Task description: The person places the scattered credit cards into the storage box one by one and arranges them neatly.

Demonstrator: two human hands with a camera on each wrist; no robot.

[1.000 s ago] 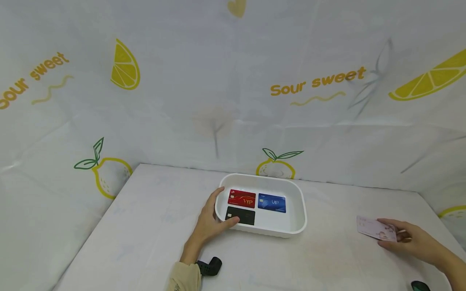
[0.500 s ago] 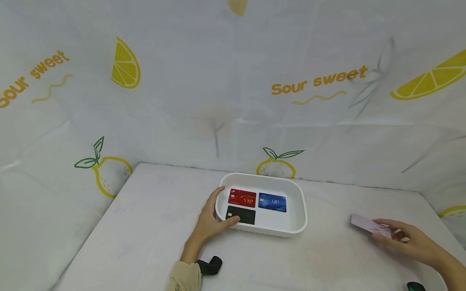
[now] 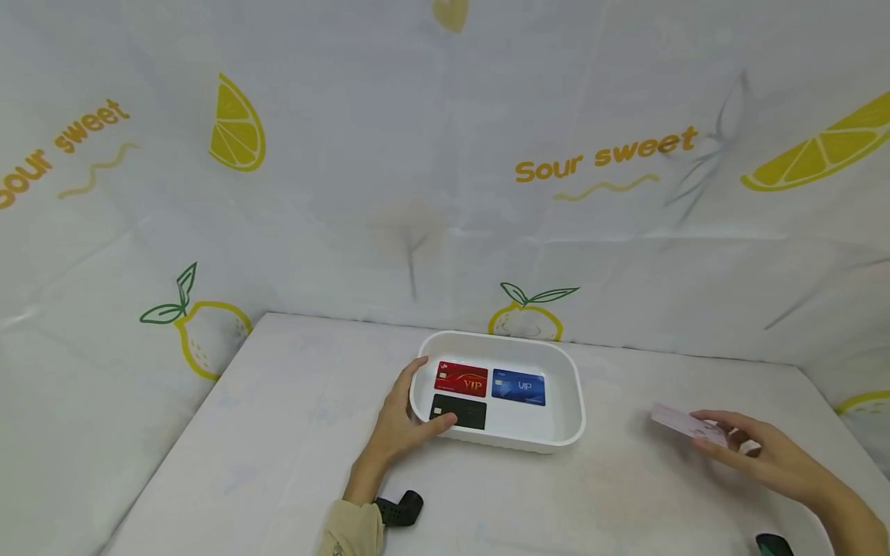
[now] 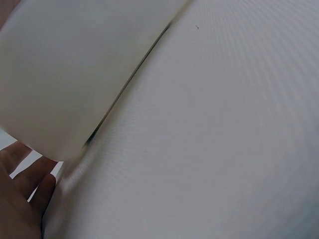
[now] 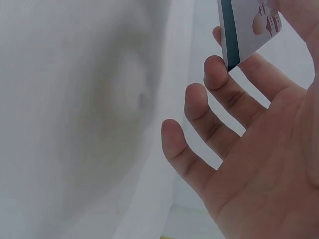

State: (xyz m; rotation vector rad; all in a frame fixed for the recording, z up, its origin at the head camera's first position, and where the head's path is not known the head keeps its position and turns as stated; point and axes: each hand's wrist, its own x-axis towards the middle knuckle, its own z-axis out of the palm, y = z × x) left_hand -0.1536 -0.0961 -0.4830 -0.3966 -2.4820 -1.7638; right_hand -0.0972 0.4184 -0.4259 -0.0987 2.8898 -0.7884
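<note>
A white plastic tray (image 3: 518,446) stands on the white table. My left hand (image 3: 399,428) grips its near left corner, thumb over the front rim and fingers along the left side. In the left wrist view, fingers (image 4: 32,177) reach round the tray's wall (image 4: 84,74). Inside the tray lie a red VIP card (image 3: 462,379), a blue VIP card (image 3: 518,387) and a black card (image 3: 464,412) partly under my thumb. To the right, my right hand (image 3: 765,455) pinches a pale pink card (image 3: 684,423) above the table. The right wrist view shows a dark stripe on this card (image 5: 246,32).
The white table (image 3: 278,432) meets a white backdrop (image 3: 334,193) with printed lemons along its back edge. A black wrist device (image 3: 402,510) sits on my left wrist, and a dark one (image 3: 773,544) shows by my right wrist.
My right hand has moved left toward the tray with the pink card, which has tilted to a flatter view. The left hand and the tray have stayed in place.
</note>
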